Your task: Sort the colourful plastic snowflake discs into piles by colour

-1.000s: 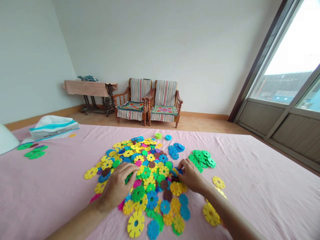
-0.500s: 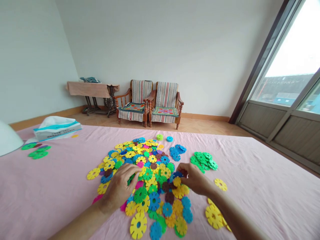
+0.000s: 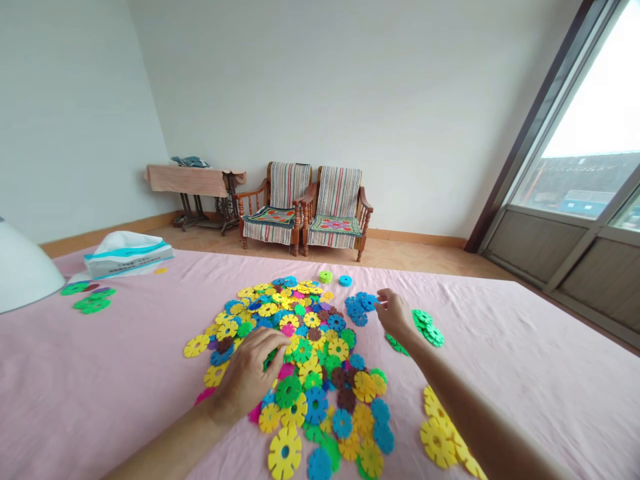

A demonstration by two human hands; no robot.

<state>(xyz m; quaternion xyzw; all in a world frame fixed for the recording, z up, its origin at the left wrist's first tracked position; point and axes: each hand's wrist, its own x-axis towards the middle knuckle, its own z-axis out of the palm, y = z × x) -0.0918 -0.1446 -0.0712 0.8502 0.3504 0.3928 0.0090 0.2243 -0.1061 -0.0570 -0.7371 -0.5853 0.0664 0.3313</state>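
Observation:
Slotted plastic snowflake discs lie in a large mixed pile (image 3: 305, 353) in yellow, blue, green, brown and pink. Over its left side is my left hand (image 3: 253, 367), fingers curled toward the thumb. A dark green disc (image 3: 270, 360) shows between them, partly covered. My right hand (image 3: 395, 313) reaches past the pile's upper right with its fingertips pinched together. They meet the edge of a blue disc (image 3: 370, 302) at the right of a small blue group (image 3: 356, 307). Green discs (image 3: 427, 328) lie just right of this hand, some hidden behind its wrist.
Yellow discs (image 3: 437, 440) lie under my right forearm. A light green stack (image 3: 325, 277) and a blue stack (image 3: 345, 281) sit behind the pile. At left are a tissue pack (image 3: 129, 257), more green discs (image 3: 93, 303) and a white rounded object (image 3: 25, 277). A pink cloth (image 3: 525, 373) covers the surface.
My right hand has moved away from the mixed pile's right side, forward and right, to the blue group. My left hand stays over the pile. The view has shifted slightly.

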